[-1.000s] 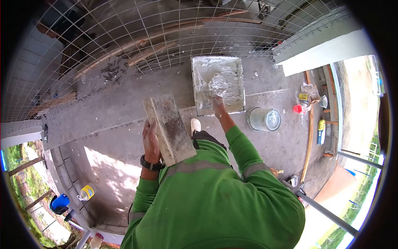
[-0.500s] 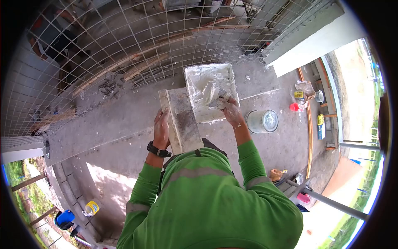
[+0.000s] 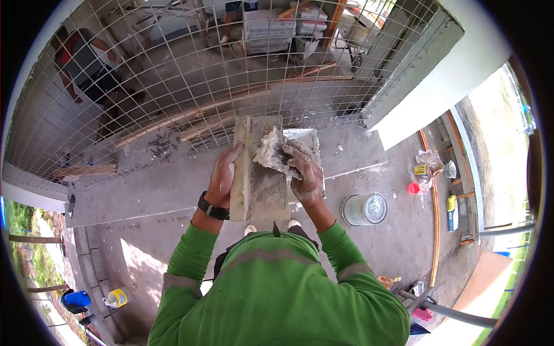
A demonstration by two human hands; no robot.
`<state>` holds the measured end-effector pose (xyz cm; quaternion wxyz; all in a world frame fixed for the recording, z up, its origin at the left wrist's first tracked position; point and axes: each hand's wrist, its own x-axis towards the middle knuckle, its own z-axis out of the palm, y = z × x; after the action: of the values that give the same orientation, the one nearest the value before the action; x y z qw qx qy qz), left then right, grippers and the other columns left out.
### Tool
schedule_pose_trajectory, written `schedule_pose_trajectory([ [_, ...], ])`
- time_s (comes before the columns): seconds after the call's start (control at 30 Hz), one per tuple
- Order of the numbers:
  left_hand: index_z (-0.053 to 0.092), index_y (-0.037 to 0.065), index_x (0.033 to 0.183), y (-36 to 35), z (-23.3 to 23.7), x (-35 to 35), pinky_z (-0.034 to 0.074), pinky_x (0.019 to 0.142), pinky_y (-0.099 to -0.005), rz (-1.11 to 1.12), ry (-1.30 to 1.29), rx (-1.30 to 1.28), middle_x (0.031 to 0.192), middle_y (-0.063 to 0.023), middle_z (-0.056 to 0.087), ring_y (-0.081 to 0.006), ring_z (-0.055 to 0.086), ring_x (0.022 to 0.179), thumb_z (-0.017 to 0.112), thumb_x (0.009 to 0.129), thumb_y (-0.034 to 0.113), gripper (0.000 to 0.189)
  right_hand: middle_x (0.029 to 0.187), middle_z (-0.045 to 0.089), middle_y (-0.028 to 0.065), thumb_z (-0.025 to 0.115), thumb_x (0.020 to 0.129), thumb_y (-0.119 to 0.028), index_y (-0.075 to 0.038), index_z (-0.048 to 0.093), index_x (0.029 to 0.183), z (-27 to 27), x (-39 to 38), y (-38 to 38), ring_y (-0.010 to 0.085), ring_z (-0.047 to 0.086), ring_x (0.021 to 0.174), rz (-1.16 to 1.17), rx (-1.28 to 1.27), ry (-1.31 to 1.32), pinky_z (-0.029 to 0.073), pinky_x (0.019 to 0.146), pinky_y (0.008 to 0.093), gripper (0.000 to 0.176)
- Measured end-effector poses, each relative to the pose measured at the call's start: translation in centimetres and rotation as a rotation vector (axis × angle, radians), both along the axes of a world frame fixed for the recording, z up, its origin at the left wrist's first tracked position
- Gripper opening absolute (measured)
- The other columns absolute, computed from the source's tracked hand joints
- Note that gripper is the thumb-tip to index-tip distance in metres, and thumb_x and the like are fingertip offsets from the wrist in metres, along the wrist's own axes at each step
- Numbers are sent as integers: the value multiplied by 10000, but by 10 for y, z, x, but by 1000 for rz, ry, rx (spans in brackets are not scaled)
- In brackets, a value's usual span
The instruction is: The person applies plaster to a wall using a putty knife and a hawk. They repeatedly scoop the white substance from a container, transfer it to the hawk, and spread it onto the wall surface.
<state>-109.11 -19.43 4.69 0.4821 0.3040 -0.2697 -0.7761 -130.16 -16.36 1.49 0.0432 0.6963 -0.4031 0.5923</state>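
Observation:
My left hand (image 3: 223, 177), a watch on its wrist, grips the left side of a long plaster-stained board (image 3: 262, 199) with a raised strip along it. The board is held up in front of my body. My right hand (image 3: 307, 174), smeared with white, is closed round a trowel (image 3: 279, 168) over the board's right half; its handle is hidden by my fingers. A lump of wet plaster (image 3: 268, 149) lies at the trowel's blade, above the board. Behind my right hand is a white-coated mixing tub (image 3: 312, 138), largely covered by the board and hand.
A plaster-marked bucket (image 3: 365, 209) stands on the floor at right. Wire mesh (image 3: 190, 75) runs across the far side, with a person (image 3: 89, 63) behind it and stacked bags (image 3: 268, 32). Right of the bucket lies a long wooden strip (image 3: 436, 230).
My right hand has come up from the tub with the plaster-laden trowel, now over the board. The board has risen and turned more upright in view. My head has tilted up.

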Motion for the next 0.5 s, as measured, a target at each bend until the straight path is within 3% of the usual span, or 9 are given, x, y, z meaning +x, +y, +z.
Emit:
schedule_pose_trajectory([
  [0.07, 585, 17, 1247, 9, 4, -12, 537, 855, -322, 36, -18, -18, 1125, -83, 659, -182, 651, 995, 498, 1003, 251, 349, 1147, 697, 186, 606, 745, 114, -18, 529, 925, 0, -19, 5, 407, 646, 1131, 107, -1, 62, 509, 970, 495, 237],
  [0.1, 585, 17, 1249, 12, 4, -17, 538, 858, -325, 66, -24, -36, 1124, -88, 660, -185, 651, 1002, 497, 1003, 251, 352, 1151, 693, 192, 596, 701, 134, -16, 531, 933, -4, -28, 6, 424, 643, 1124, 94, 3, 102, 506, 971, 508, 284],
  [0.23, 579, 16, 1258, 14, -15, -37, 534, 873, -325, 96, -111, -89, 1135, -90, 656, -181, 648, 1015, 496, 1003, 260, 363, 1155, 689, 195, 590, 711, 119, -20, 541, 945, -21, -77, 14, 422, 635, 1137, 151, 33, 111, 500, 978, 513, 277],
  [0.33, 582, 13, 1263, 25, -2, -57, 527, 898, -320, 100, 74, 44, 1155, -91, 653, -174, 644, 1018, 485, 1008, 258, 367, 1143, 682, 198, 583, 782, 84, -11, 556, 971, -42, -116, 25, 382, 650, 1115, 94, 93, 235, 504, 970, 481, 213],
  [0.4, 580, -2, 1282, 27, -29, -58, 504, 959, -334, 199, -318, -486, 1208, -110, 635, -186, 626, 1076, 483, 1007, 233, 375, 1073, 690, 148, 602, 773, 119, -5, 593, 994, -48, -132, 29, 329, 678, 1036, 0, 379, -149, 540, 900, 429, 254],
  [0.47, 574, -17, 1294, 16, -67, -59, 481, 994, -345, 211, -257, -338, 1250, -132, 617, -209, 606, 1125, 490, 1001, 222, 388, 1078, 685, 119, 609, 917, -6, 1, 579, 1094, -24, -157, 24, 241, 675, 979, -14, 586, -266, 538, 872, 366, 179],
  [0.5, 569, -31, 1307, 16, -72, -63, 459, 1029, -356, 207, -186, -197, 1292, -153, 598, -231, 586, 1173, 497, 995, 211, 401, 1089, 680, 87, 621, 972, -123, 5, 575, 1155, -24, -164, 10, 172, 656, 958, 373, 575, -770, 524, 864, 321, 227],
])
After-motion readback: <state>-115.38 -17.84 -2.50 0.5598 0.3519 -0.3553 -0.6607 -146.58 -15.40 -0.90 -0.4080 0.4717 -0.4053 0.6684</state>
